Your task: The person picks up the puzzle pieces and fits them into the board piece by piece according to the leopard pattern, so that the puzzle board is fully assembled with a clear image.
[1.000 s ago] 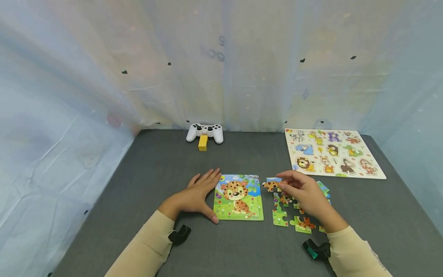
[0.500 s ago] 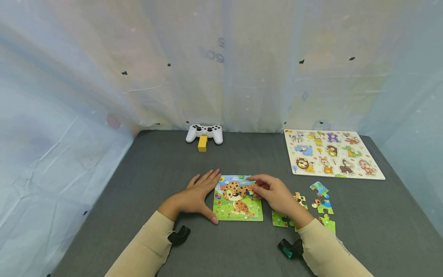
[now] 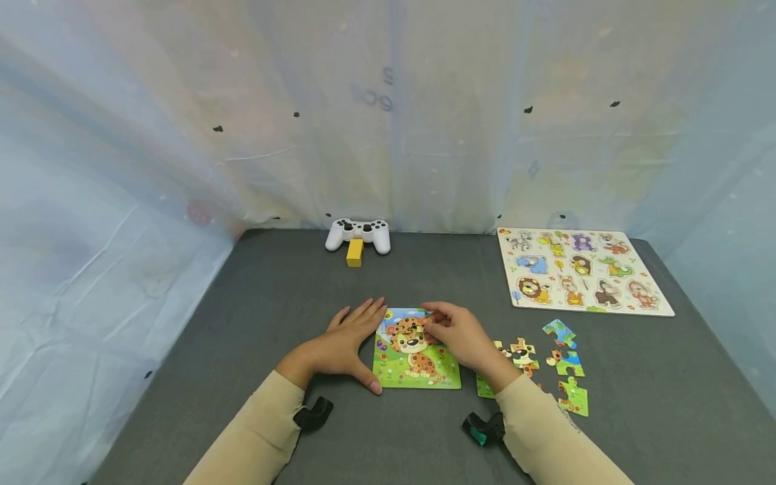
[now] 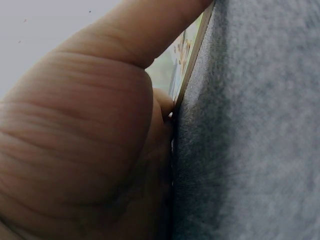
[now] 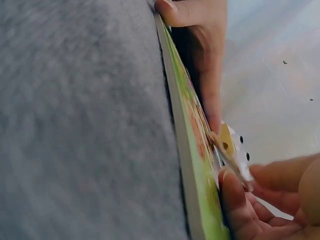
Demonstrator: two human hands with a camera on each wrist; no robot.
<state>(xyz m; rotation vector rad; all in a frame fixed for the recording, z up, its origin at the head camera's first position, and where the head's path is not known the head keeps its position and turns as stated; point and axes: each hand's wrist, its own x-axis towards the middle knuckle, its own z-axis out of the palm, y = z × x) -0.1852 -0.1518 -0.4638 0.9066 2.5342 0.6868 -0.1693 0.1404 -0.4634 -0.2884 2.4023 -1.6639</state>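
In the head view a square leopard puzzle board lies flat on the dark grey table. My left hand rests at its left edge, fingers straight and thumb spread toward the near corner. Over the board's upper right part, my right hand pinches a puzzle piece between thumb and fingers. The right wrist view shows that piece tilted, its far end right at the board's surface. From the left wrist, the palm fills much of the view, with the board's edge beyond it.
Several loose leopard puzzle pieces lie right of the board, some hidden by the right forearm. Behind them is a large animal board. A white game controller with a yellow block before it sits near the back edge.
My right hand has carried the puzzle piece left from the loose pieces to above the leopard board, uncovering pieces on the right. My left hand has stayed in place.
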